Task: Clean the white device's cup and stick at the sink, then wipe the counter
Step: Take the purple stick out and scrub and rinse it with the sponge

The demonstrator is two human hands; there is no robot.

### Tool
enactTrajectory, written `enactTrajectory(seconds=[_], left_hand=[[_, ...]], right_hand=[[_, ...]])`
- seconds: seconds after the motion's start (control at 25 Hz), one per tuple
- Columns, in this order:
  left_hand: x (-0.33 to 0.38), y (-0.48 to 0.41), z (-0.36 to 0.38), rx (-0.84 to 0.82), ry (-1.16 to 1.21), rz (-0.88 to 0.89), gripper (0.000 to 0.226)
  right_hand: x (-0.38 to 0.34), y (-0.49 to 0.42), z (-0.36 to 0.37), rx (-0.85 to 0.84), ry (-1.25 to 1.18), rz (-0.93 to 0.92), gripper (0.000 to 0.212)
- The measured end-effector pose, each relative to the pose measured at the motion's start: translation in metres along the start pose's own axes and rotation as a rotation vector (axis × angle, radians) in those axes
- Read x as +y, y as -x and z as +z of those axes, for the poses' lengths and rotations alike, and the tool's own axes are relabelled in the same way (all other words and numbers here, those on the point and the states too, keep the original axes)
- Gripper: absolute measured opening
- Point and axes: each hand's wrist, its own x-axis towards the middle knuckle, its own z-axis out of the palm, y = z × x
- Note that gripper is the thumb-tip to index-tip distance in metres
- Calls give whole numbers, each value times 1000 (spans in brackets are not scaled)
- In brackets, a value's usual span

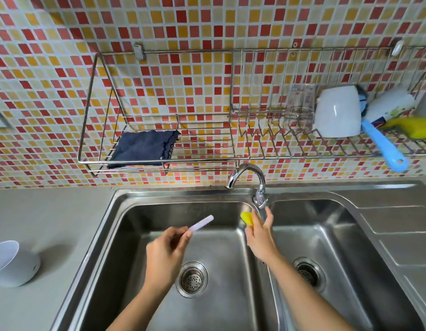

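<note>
Two things held over the sink [183, 195]. My left grip [166, 254] pinches the stick [202, 223]; my right grip [259, 235] curls round a yellow sponge [246, 217].

L hand [167, 253] bare, R hand [259, 237] bare, both forearms bare from wrists back to frame edge, slim fingers, rounded knuckles behind the grip on L, smooth back of R hand, edges a bit blurred

You get a bright, even view — soft light, pale glare streaks on the steel sink [183, 195] and tap [247, 167], soft shadow beside the cup [14, 261], wire rack [159, 161] bowed by fisheye, stick [202, 224] slightly blurred.
</note>
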Motion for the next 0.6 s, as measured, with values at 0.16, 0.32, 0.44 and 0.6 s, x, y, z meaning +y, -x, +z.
enactTrajectory(seconds=[0.16, 0.32, 0.44, 0.6], left_hand=[[-10, -4, -11, 16, -30, 13, 7], [-19, -6, -10, 25, -67, -9, 7], [-21, -8, -9, 19, -74, -25, 7], [-14, -19, -2, -7, -79, -12, 6]], right_hand=[[5, -34, -3, -50, 54, 94, 67], [8, -28, 6, -30, 244, -111, 65], [-3, -16, 9, 76, 155, -58, 59], [-20, 10, 16, 269, -181, -108, 51]])
